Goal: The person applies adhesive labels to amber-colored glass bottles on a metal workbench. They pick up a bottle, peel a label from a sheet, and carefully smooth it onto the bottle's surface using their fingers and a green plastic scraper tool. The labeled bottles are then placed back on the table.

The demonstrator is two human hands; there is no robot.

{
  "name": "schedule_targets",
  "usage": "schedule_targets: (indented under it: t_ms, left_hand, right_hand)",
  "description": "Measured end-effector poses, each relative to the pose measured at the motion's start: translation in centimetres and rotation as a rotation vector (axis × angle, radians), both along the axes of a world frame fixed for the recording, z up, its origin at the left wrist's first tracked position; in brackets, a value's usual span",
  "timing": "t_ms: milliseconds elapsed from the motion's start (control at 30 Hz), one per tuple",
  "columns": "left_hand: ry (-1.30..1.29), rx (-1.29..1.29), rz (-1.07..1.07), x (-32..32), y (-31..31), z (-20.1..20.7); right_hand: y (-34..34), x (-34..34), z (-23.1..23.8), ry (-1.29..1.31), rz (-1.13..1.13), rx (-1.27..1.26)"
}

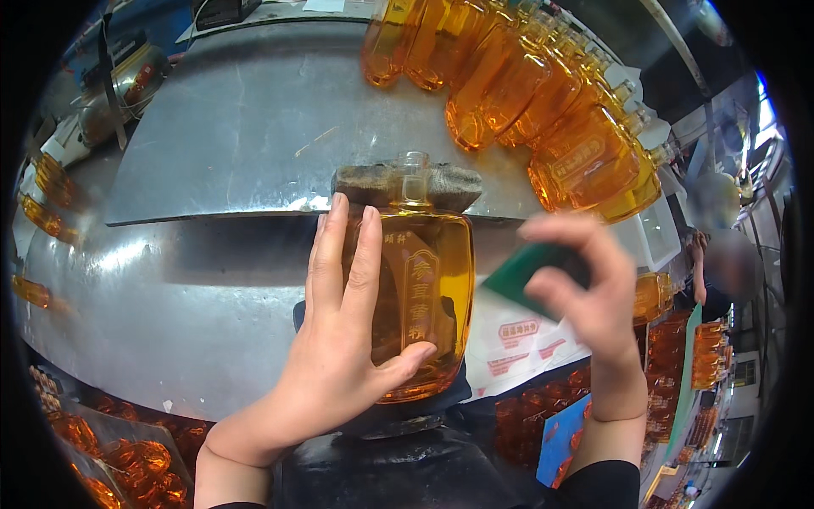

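A flat amber glass bottle [458,297] with gold lettering on its front lies in front of me, its clear neck resting on a dark, worn block [458,185]. My left hand [326,339] lies flat on the bottle's left side, fingers stretched toward the neck and thumb across the lower front. To the right of the bottle, my right hand [593,288] is curled round a thin, flat green piece with a pointed corner [521,280]. That hand is blurred by motion, and the green piece is apart from the bottle. Its exact kind cannot be made out.
Several amber bottles [585,161] stand close together at the far right of the metal table [237,110]. White printed paper [517,339] lies right of the bottle. More bottles [144,467] sit low at left. Another person [721,271] is at the far right.
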State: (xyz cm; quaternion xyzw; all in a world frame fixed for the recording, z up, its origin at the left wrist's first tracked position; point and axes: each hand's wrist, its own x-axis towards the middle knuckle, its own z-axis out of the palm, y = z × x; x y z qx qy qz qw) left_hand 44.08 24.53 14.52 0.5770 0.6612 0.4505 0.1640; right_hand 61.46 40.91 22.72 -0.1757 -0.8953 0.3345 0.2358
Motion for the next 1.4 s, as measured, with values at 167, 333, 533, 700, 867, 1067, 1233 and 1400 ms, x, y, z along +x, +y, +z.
schedule_targets:
  t_ms: [167, 333, 533, 700, 867, 1067, 1233, 1400]
  left_hand:
    - [0.004, 0.009, 0.001, 0.1, 0.2, 0.1]
    - [-0.366, 0.059, 0.005, -0.9, -1.0, -1.6]
    - [-0.35, 0.062, 0.285, -0.5, -1.5, -1.6]
    - [-0.423, 0.136, 0.228, -0.4, -2.0, -1.2]
    - [-0.38, 0.154, 0.186, -1.5, -2.6, -1.0]
    - [-0.139, 0.171, 0.133, -3.0, -1.8, -0.5]
    - [-0.035, 0.216, 0.106, -5.5, -0.8, 0.4]
    - [-0.069, 0.162, 0.143, -6.2, -2.8, 0.2]
  right_hand:
    - [2.1, -7.8, -1.6, 0.235, 0.156, 0.53]
    - [-1.7, -3.9, -5.1, 0.376, 0.224, 0.752]
    - [-1.9, -4.9, -5.7, 0.359, 0.311, 0.54]
    - [1.0, -6.9, -4.8, 0.472, 0.224, 0.815]
    - [-5.3, -2.7, -6.1, 0.424, 0.507, 0.502]
    - [-0.2, -6.6, -4.4, 0.388, 0.315, 0.884]
    - [-5.5, -1.0, -3.9, -0.012, 0.722, 0.47]
    - [4.1, -10.1, 6.0, 0.151, 0.102, 0.132]
